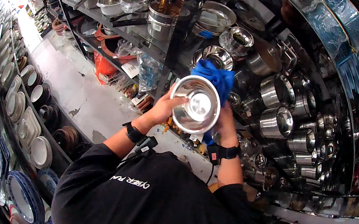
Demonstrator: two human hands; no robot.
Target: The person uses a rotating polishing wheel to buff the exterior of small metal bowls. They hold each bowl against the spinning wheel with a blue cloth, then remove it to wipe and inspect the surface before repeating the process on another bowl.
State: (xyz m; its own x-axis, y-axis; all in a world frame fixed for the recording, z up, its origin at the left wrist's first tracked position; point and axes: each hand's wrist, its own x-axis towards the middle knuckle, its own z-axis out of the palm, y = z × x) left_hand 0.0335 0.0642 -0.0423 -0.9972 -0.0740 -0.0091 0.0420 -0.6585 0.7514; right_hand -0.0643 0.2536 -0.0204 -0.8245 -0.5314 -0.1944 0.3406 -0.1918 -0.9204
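So the round, shiny silver metal bowl (199, 108) is up in the air right in front of the person, with its open side facing the camera so you can see the bright flat bottom. The left hand (164, 109) has it gripped at the left edge, thumb over the rim and onto the inside wall. A bunched-up bright blue cloth (214, 79) sits at the far right side of the bowl, next to the right hand (227, 124). That hand is mostly tucked behind the bowl, so I honestly can't tell how closed its fingers are or how much of the cloth they've got.

What could go wrong, imo: polished metal is slippery, so if that left thumb slides, the bowl could tip and drop onto the pale grey floor (91, 120). The loose cloth could also snag something, because the far dark metal shelf (130, 36) is close and packed with cookware. Swing too wide to the right and I'd worry about the silver cylindrical metal pots (278, 91) getting knocked. The white ceramic plates (40, 152) on the near left look breakable too, but they're well apart from the bowl.
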